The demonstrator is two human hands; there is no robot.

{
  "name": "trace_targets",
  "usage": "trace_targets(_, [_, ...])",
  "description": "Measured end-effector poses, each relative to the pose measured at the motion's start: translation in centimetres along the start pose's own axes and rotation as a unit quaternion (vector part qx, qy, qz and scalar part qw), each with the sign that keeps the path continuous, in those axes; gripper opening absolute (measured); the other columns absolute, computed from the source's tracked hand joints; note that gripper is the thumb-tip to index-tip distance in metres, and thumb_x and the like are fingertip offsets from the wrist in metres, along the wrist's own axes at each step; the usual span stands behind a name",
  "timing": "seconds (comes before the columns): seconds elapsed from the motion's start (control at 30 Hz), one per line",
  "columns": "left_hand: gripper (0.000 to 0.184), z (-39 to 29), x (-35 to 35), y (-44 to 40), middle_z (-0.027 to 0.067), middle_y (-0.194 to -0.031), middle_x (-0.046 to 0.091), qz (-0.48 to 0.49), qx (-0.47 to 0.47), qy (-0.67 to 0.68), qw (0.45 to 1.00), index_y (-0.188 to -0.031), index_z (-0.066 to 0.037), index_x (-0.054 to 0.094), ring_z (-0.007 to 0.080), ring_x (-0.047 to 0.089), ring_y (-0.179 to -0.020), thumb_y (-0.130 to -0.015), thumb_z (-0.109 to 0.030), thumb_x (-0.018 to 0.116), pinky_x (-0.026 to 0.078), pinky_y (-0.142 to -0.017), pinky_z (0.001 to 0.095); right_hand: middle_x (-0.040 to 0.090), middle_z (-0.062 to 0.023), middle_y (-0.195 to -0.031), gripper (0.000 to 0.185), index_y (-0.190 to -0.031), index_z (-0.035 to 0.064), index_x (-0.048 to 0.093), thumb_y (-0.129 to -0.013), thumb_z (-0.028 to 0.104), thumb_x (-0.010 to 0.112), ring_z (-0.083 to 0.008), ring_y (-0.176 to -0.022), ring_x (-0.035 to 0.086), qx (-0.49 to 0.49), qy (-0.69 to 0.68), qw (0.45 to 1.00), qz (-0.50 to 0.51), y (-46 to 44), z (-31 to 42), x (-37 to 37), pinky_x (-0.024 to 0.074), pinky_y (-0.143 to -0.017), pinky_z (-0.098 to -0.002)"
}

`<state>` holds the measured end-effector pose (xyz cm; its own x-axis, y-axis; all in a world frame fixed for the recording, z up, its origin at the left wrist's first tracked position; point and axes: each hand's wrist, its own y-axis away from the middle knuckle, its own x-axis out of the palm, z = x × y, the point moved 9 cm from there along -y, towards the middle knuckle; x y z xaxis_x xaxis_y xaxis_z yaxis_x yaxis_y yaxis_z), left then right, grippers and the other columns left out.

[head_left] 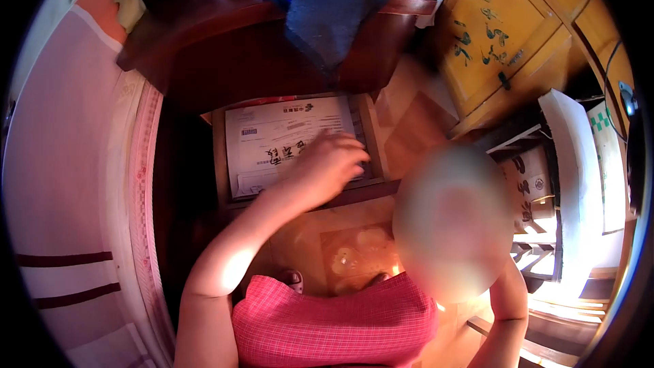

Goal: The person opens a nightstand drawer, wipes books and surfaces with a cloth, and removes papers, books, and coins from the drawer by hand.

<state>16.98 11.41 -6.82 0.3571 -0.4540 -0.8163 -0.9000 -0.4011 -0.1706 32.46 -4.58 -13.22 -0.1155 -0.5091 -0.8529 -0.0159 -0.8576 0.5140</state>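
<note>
My left hand (334, 165) is above the right side of a pulled-out wooden drawer (377, 138). Its fingers are loosely bent and slightly apart, with nothing visible in them. White printed envelopes or papers (272, 129) lie in the drawer below, with printed text and large handwritten characters. Whether my fingers touch the papers I cannot tell. On the right side my right forearm (507, 293) rises into a large blurred oval patch, which hides my right hand and anything in it.
The drawer belongs to a dark red desk (238, 51); a dark blue cloth (327, 13) hangs over its edge. A bed (61, 163) stands left. At right are a yellow cabinet (504, 41) and a cardboard box with writing (531, 174). Below is a tiled floor (300, 235).
</note>
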Motion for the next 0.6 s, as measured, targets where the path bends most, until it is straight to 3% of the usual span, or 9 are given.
trace_targets(0.03, [0.023,2.9,-1.4,0.9,0.0128,-0.11,0.061,-0.001,-0.101,0.028,0.994,-0.105,-0.006,0.063,0.0294,0.051,-0.114,-0.083,-0.013,0.061,0.038,-0.097,0.041,0.047,-0.0215,-0.127,0.08,-0.128,-0.0058,0.038,-0.064,0.023,0.076,-0.0329,-0.119,0.045,-0.021,0.032,0.999,-0.032,0.6,1.7,-1.5,0.037,-0.098,-0.0401])
trace_targets(0.07, [0.024,5.8,-2.4,2.4,0.0143,-0.111,0.061,-0.002,-0.201,0.057,0.978,-0.107,-0.006,0.062,0.0316,0.052,-0.112,-0.084,-0.013,0.06,0.041,-0.094,0.0385,0.047,-0.0215,-0.127,0.08,-0.128,-0.0058,0.038,-0.064,0.023,0.076,-0.0329,-0.119,0.045,-0.025,0.033,0.999,-0.032,0.9,3.0,-3.4,0.037,-0.098,-0.0401])
trace_targets(0.1, [0.027,7.7,-3.9,3.7,0.0155,-0.112,0.06,-0.023,-0.239,0.005,0.971,-0.111,-0.005,0.06,0.0331,0.053,-0.11,-0.085,-0.014,0.06,0.042,-0.093,0.0386,0.053,-0.0212,-0.118,0.071,-0.12,-0.0055,0.045,-0.065,0.025,0.076,-0.0328,-0.113,0.05,0.025,-0.01,0.999,0.034,1.0,3.5,-4.9,0.0409,-0.093,-0.0385])
trace_targets(0.17, [0.035,12.2,-5.5,6.7,0.0187,-0.112,0.059,-0.045,-0.296,-0.104,0.949,-0.118,-0.003,0.055,0.0351,0.055,-0.107,-0.086,-0.015,0.059,0.044,-0.092,0.039,0.064,-0.0193,-0.095,0.04,-0.098,-0.0023,0.06,-0.071,0.026,0.072,-0.0328,-0.093,0.061,-0.042,-0.028,0.999,0.008,0.7,4.0,-5.8,0.0485,-0.079,-0.037])
trace_targets(0.2, [0.039,14.0,-5.8,7.7,0.0207,-0.112,0.059,-0.047,-0.314,-0.161,0.934,-0.121,-0.001,0.052,0.0356,0.055,-0.106,-0.086,-0.016,0.059,0.045,-0.091,0.0393,0.064,-0.0193,-0.095,0.04,-0.098,-0.0023,0.06,-0.071,0.026,0.072,-0.0328,-0.093,0.061,-0.044,-0.027,0.999,0.009,0.6,4.9,-6.5,0.0485,-0.079,-0.037])
trace_targets(0.3, [0.054,19.0,-4.2,10.3,0.0243,-0.112,0.058,0.06,-0.443,-0.128,0.885,-0.127,0.005,0.043,0.0356,0.055,-0.107,-0.083,-0.02,0.063,0.046,-0.091,0.0386,0.065,-0.0186,-0.094,0.027,-0.098,0.0,0.062,-0.08,0.02,0.064,-0.0329,-0.089,0.062,-0.077,-0.289,0.949,-0.102,-2.0,7.3,-11.3,0.0483,-0.078,-0.0377])
trace_targets(0.4, [0.061,23.1,-1.1,11.7,0.0257,-0.107,0.06,0.083,-0.456,-0.158,0.872,-0.124,0.011,0.04,0.0335,0.059,-0.102,-0.08,-0.022,0.067,0.046,-0.089,0.038,0.065,-0.0188,-0.097,0.027,-0.102,-0.0011,0.061,-0.082,0.018,0.061,-0.0333,-0.091,0.062,-0.132,-0.304,0.937,-0.115,-6.3,9.4,-10.8,0.0482,-0.08,-0.0376])
trace_targets(0.47, [0.079,24.3,0.3,12.0,0.0243,-0.108,0.06,0.123,-0.469,-0.117,0.867,-0.134,0.012,0.025,0.034,0.057,-0.106,-0.08,-0.028,0.066,0.045,-0.091,0.0368,0.064,-0.0201,-0.102,0.03,-0.106,-0.0018,0.06,-0.082,0.017,0.061,-0.0341,-0.097,0.06,-0.142,-0.276,0.946,-0.092,-13.7,8.6,-5.8,0.0472,-0.083,-0.0385])
trace_targets(0.6, [0.093,23.5,-0.1,11.8,0.0253,-0.122,0.05,0.1,-0.507,-0.191,0.834,-0.14,0.007,0.016,0.0335,0.051,-0.115,-0.077,-0.037,0.068,0.042,-0.095,0.0366,0.056,-0.0234,-0.115,0.055,-0.125,0.0011,0.048,-0.077,0.022,0.067,-0.0342,-0.111,0.052,-0.168,-0.148,0.973,-0.047,-19.6,10.9,-3.3,0.0425,-0.093,-0.0399])
